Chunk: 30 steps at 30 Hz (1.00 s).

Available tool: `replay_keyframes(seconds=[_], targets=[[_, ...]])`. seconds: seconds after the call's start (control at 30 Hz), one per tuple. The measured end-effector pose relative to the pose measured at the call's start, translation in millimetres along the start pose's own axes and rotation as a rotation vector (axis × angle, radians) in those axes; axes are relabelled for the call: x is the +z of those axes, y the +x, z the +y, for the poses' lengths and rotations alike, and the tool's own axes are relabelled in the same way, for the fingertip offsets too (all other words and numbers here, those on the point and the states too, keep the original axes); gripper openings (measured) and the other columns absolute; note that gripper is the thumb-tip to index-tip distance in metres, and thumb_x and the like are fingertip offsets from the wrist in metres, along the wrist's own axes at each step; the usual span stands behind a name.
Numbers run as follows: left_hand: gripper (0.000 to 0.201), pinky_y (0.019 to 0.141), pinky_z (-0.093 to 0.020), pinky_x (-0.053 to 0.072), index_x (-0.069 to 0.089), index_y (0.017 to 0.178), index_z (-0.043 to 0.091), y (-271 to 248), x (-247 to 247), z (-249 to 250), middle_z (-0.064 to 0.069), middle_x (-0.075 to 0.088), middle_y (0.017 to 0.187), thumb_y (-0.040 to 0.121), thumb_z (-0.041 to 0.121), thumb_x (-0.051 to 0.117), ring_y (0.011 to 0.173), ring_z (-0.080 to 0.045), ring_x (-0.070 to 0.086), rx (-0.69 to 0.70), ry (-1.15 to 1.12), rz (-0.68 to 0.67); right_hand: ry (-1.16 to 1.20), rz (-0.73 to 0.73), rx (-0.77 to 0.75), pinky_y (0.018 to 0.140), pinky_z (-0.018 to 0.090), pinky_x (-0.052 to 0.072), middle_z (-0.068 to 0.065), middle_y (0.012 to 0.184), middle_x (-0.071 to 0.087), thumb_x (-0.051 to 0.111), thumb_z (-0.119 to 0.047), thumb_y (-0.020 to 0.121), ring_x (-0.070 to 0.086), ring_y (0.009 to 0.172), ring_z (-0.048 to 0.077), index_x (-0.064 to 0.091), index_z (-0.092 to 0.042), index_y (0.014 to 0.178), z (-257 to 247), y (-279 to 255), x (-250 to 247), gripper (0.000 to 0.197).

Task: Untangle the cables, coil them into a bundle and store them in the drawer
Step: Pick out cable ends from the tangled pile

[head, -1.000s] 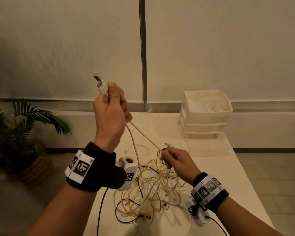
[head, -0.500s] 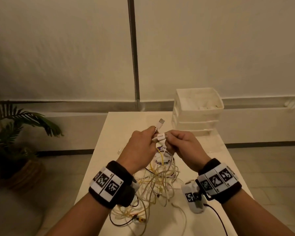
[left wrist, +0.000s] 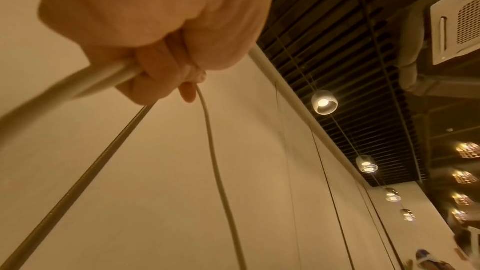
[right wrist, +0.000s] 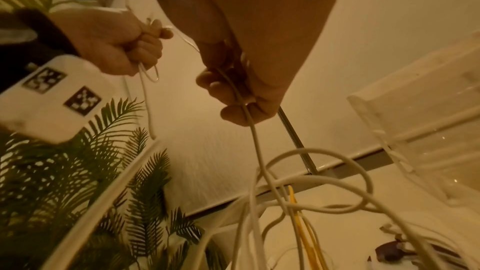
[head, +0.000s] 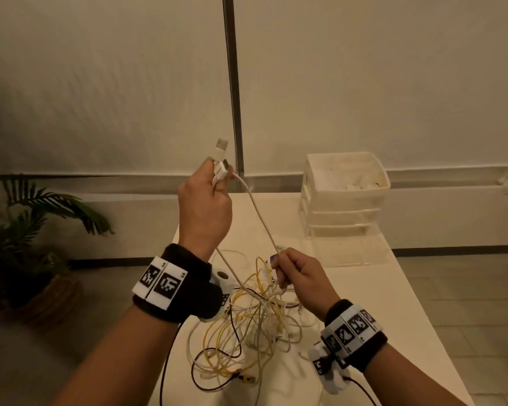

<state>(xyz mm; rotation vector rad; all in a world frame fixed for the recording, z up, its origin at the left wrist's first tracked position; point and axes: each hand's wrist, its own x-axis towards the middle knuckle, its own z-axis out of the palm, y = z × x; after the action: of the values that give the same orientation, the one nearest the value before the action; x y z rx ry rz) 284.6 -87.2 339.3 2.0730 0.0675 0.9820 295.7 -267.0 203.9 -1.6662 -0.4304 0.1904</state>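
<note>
A: If the raised left hand [head: 204,206] goes on lifting while the thin white USB cable [head: 260,218] is caught lower down, I'd expect the whole tangled heap of white, yellow and dark cables [head: 247,326] to rise with it and the knots to pull tighter.

B: Agreed. That fist is closed round the cable, with two white plugs [head: 220,158] poking out above its knuckles. The right hand [head: 298,278], lower and nearer the body, pinches the same white line between thumb and curled fingers, just over the heap.

A: So the stretch between the two hands is nearly taut. A hard tug could yank a plug out of the grip, or drag the pile off the edge of the pale table [head: 408,303] on the left hand's side.

B: Counts: two hands, both holding cable. Two plugs at the left fist. How many cables lie in the heap I cannot tell; at least three colours cross there.

A: One stacked white plastic drawer unit [head: 346,194] beyond the right hand, three tiers as I read it, with a clear tray in front. One potted palm [head: 35,230] out past the left wrist.

B: Nothing is coiled yet; the heap sits below and between the wrists.
</note>
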Motion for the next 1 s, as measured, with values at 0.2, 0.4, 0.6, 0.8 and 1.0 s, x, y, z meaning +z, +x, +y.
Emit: replay_keyframes(seconds=[0.2,0.4,0.6,0.8,1.0], targets=[[0.043,0.057,-0.021,0.05,0.062,0.13,0.021,-33,2,-7,0.012,0.067,0.083,0.097,-0.003,0.047,0.062,-0.006,0.06,0.166,-0.111,-0.209,0.156,0.03,0.054,0.057,0.031,0.035,0.003,0.057,0.045,0.042,-0.018,0.102,0.039,0.054,0.017,0.061,-0.014,0.075,-12,3,-10,0.033],[0.025,0.056,-0.025,0.034,0.062,0.095,0.013,-58,23,-9,0.007,0.056,0.067,0.082,-0.003,0.047,0.056,-0.009,0.047,0.149,0.054,-0.589,0.205,-0.101,-0.033,0.055,0.024,0.032,0.009,0.063,0.044,0.047,-0.022,0.095,0.036,0.056,0.012,0.065,-0.005,0.079,-51,9,-18,0.029],[0.019,0.049,-0.013,0.031,0.058,0.096,0.013,-45,20,2,0.005,0.052,0.065,0.088,-0.003,0.05,0.051,-0.005,0.043,0.204,0.16,-0.474,0.21,-0.086,-0.065,0.059,0.033,0.042,0.004,0.064,0.056,0.046,-0.014,0.099,0.047,0.06,0.02,0.07,-0.01,0.09,-54,2,-19,0.025],[0.027,0.05,-0.01,0.034,0.063,0.095,0.017,-11,-2,9,0.012,0.047,0.066,0.094,-0.004,0.045,0.058,0.003,0.048,0.08,0.095,-0.052,0.069,-0.08,0.014,0.059,0.03,0.042,0.004,0.066,0.059,0.043,-0.013,0.101,0.049,0.059,0.019,0.066,-0.01,0.087,-12,-6,-13,0.027],[0.035,0.054,-0.01,0.033,0.061,0.124,0.018,-9,-19,-3,0.007,0.062,0.084,0.097,0.002,0.044,0.06,-0.001,0.05,0.123,0.104,-0.019,0.068,-0.009,0.066,0.055,0.031,0.033,-0.004,0.055,0.047,0.043,-0.012,0.101,0.037,0.052,0.014,0.06,-0.012,0.076,-6,-4,-9,0.03]])
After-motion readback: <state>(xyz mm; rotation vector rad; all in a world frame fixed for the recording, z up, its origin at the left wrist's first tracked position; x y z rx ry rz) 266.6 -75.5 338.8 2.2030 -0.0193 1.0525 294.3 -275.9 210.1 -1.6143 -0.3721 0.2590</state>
